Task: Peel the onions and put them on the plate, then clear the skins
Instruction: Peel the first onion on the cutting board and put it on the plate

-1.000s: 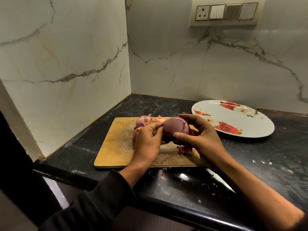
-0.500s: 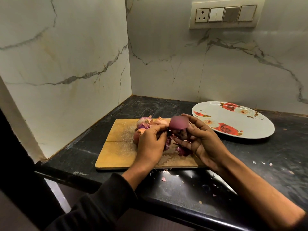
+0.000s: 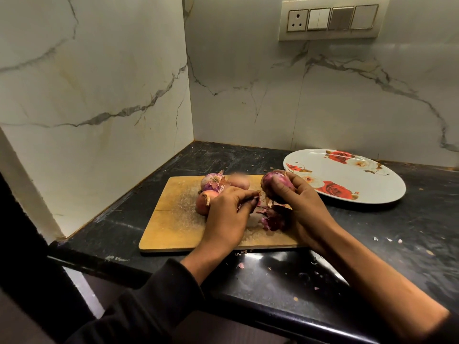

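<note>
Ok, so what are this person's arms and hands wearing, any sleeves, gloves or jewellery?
Both hands are bare: no gloves, rings or watch show on the left hand or the right hand. The left arm has a dark sleeve pushed up the forearm. The right forearm is uncovered, with only a dark sleeve edge at the frame corner.

Open table point(image 3: 409, 234) surface lies at 3 to 5 o'clock of the cutting board point(image 3: 173, 227), crossed only by the right forearm. The plate point(image 3: 367, 192) blocks 2 o'clock. Three unpeeled onions point(image 3: 211, 181) crowd the board's 11 o'clock corner; loose skins point(image 3: 272, 220) lie near its centre. Marble walls point(image 3: 99, 95) close off 9 through 1 o'clock. The board's 7 o'clock area is passable.
</note>
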`<action>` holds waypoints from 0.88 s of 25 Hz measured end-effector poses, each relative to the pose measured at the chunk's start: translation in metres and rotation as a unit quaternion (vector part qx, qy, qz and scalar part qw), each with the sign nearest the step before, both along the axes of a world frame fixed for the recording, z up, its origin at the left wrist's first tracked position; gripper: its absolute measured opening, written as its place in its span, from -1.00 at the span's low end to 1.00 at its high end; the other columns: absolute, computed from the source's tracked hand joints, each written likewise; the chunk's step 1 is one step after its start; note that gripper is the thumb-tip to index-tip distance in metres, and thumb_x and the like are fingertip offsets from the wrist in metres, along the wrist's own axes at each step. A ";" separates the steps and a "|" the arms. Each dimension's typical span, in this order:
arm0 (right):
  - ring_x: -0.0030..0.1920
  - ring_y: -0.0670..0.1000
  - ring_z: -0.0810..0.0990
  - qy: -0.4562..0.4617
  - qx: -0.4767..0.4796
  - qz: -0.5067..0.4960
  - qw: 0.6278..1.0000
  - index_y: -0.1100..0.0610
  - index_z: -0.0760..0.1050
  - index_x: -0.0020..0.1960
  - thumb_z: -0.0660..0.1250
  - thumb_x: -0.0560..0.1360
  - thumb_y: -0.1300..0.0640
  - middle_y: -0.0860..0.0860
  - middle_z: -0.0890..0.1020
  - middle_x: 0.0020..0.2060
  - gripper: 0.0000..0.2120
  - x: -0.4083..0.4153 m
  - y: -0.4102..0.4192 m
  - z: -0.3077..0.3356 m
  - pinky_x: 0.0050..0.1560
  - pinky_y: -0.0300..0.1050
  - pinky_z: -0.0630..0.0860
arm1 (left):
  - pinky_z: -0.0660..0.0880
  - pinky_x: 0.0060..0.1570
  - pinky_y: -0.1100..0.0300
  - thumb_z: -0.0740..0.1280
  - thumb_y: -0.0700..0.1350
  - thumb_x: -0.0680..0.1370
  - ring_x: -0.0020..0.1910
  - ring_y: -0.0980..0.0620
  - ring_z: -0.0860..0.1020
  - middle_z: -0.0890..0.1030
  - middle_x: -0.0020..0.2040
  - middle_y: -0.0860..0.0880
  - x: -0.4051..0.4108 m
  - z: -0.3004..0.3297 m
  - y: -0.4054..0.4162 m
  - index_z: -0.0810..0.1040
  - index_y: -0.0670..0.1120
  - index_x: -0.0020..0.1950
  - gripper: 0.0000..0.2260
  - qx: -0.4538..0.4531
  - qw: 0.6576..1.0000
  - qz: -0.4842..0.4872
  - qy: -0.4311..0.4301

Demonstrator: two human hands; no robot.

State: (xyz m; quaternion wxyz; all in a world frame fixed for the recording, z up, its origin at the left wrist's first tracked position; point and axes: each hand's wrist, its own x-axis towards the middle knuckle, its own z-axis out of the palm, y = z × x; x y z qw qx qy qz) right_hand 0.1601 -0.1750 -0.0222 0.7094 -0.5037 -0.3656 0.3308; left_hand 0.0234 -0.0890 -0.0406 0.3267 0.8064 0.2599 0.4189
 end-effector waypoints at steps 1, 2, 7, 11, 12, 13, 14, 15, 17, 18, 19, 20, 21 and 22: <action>-0.04 -0.07 0.69 -0.012 -0.002 0.000 1.000 0.09 0.54 0.23 0.49 0.34 -0.01 0.05 0.71 0.02 -0.52 -0.001 0.000 -0.001 -0.11 -0.21 0.60 | 0.50 0.19 0.29 0.39 -0.19 0.58 0.14 0.15 0.55 0.63 0.14 0.02 0.000 0.001 -0.002 0.64 -0.07 0.25 -0.76 0.026 1.000 0.000 0.012; -0.04 -0.06 0.70 -0.016 -0.003 0.000 1.000 0.09 0.54 0.24 0.49 0.36 0.01 0.05 0.71 0.02 -0.52 -0.001 -0.001 -0.002 -0.12 -0.22 0.60 | 0.45 0.23 0.33 0.38 -0.20 0.59 0.18 0.15 0.54 0.62 0.17 0.02 0.001 0.001 -0.003 0.63 -0.07 0.27 -0.74 0.043 0.999 -0.002 0.023; 0.07 0.09 0.70 0.019 0.010 0.013 1.000 0.12 0.53 0.25 0.51 0.38 0.13 0.13 0.70 0.06 -0.54 0.001 0.000 -0.003 0.02 -0.04 0.66 | 0.37 0.24 0.46 0.35 -0.17 0.61 0.23 0.22 0.49 0.60 0.25 0.04 -0.001 0.005 -0.003 0.59 -0.06 0.31 -0.73 0.041 0.999 0.005 0.006; 0.08 0.10 0.70 -0.013 0.012 -0.004 1.000 0.07 0.59 0.19 0.56 0.28 0.02 0.09 0.71 0.05 -0.50 0.004 0.000 -0.002 0.00 -0.14 0.63 | 0.36 0.25 0.48 0.29 -0.17 0.64 0.28 0.23 0.49 0.60 0.28 0.04 -0.002 0.006 -0.004 0.57 -0.06 0.34 -0.73 0.026 1.000 -0.005 0.003; 0.09 0.10 0.70 -0.019 0.010 -0.008 1.000 0.05 0.61 0.18 0.58 0.25 -0.03 0.08 0.71 0.05 -0.48 0.005 0.000 -0.002 0.00 -0.13 0.61 | 0.38 0.29 0.42 0.29 -0.18 0.64 0.29 0.20 0.50 0.60 0.29 0.03 -0.001 0.005 -0.004 0.57 -0.07 0.34 -0.73 0.025 1.000 -0.010 0.005; 0.10 0.11 0.69 -0.021 0.009 -0.011 1.000 0.03 0.61 0.17 0.58 0.23 -0.06 0.09 0.71 0.07 -0.46 0.006 0.000 -0.002 0.01 -0.10 0.60 | 0.40 0.31 0.37 0.29 -0.19 0.64 0.29 0.19 0.51 0.61 0.28 0.03 -0.001 0.005 -0.004 0.58 -0.07 0.33 -0.73 0.023 1.000 -0.017 0.011; 0.10 0.11 0.69 -0.021 0.008 -0.014 1.000 0.03 0.61 0.18 0.59 0.22 -0.07 0.10 0.70 0.09 -0.44 0.008 0.000 -0.003 0.02 -0.07 0.59 | 0.41 0.30 0.37 0.30 -0.20 0.63 0.28 0.19 0.52 0.62 0.27 0.03 -0.001 0.004 -0.004 0.58 -0.07 0.33 -0.73 0.021 0.999 -0.024 0.017; 0.10 0.12 0.69 -0.022 0.008 -0.017 1.000 0.02 0.61 0.19 0.59 0.22 -0.08 0.09 0.69 0.10 -0.43 0.009 0.001 -0.004 0.01 -0.06 0.60 | 0.42 0.27 0.40 0.31 -0.20 0.63 0.25 0.21 0.53 0.63 0.25 0.04 -0.001 0.005 -0.005 0.59 -0.07 0.31 -0.73 0.022 0.999 -0.026 0.020; 0.10 0.10 0.69 -0.029 0.006 -0.018 0.999 0.00 0.61 0.20 0.60 0.20 -0.12 0.08 0.69 0.10 -0.41 0.011 0.001 -0.005 -0.01 -0.08 0.61 | 0.46 0.20 0.41 0.32 -0.20 0.62 0.18 0.24 0.56 0.66 0.18 0.06 -0.001 0.004 -0.005 0.62 -0.06 0.27 -0.76 0.019 1.000 -0.023 0.010; 0.10 0.10 0.69 -0.033 0.005 -0.017 0.999 0.00 0.60 0.21 0.60 0.20 -0.13 0.07 0.69 0.10 -0.39 0.011 0.001 -0.005 -0.02 -0.08 0.61 | 0.49 0.16 0.39 0.32 -0.19 0.62 0.14 0.25 0.57 0.67 0.14 0.06 -0.002 0.004 -0.005 0.64 -0.06 0.23 -0.78 0.014 1.000 -0.021 0.000; 0.10 0.09 0.69 -0.037 0.005 -0.015 0.999 0.01 0.59 0.23 0.60 0.20 -0.13 0.07 0.69 0.11 -0.37 0.012 0.001 -0.006 0.00 -0.06 0.61 | 0.51 0.12 0.35 0.31 -0.18 0.63 0.10 0.23 0.59 0.67 0.10 0.06 -0.002 0.004 -0.004 0.65 -0.06 0.19 -0.81 0.009 1.000 -0.018 -0.008; 0.11 0.10 0.69 -0.038 0.006 -0.013 0.999 0.03 0.57 0.26 0.60 0.21 -0.12 0.07 0.69 0.12 -0.34 0.012 0.001 -0.006 0.03 -0.03 0.61 | 0.54 0.07 0.30 0.30 -0.17 0.64 0.05 0.20 0.60 0.68 0.05 0.05 -0.002 0.004 -0.004 0.65 -0.08 0.15 -0.84 0.004 1.000 -0.017 -0.012; 0.12 0.10 0.69 -0.037 0.007 -0.011 0.999 0.05 0.55 0.28 0.60 0.22 -0.11 0.08 0.68 0.13 -0.32 0.012 0.002 -0.006 0.07 0.01 0.61 | 0.56 0.02 0.22 0.28 -0.15 0.65 0.00 0.15 0.61 0.68 -0.01 0.02 -0.002 0.004 -0.005 0.64 -0.09 0.11 -0.84 -0.002 1.000 -0.016 -0.011; 0.12 0.10 0.68 -0.034 0.009 -0.011 0.999 0.06 0.54 0.30 0.60 0.22 -0.09 0.08 0.68 0.13 -0.31 0.012 0.002 -0.007 0.10 0.03 0.61 | 0.57 -0.03 0.12 0.24 -0.12 0.67 -0.05 0.09 0.62 0.67 -0.05 -0.01 -0.002 0.004 -0.005 0.62 -0.11 0.08 -0.83 -0.008 1.000 -0.014 -0.006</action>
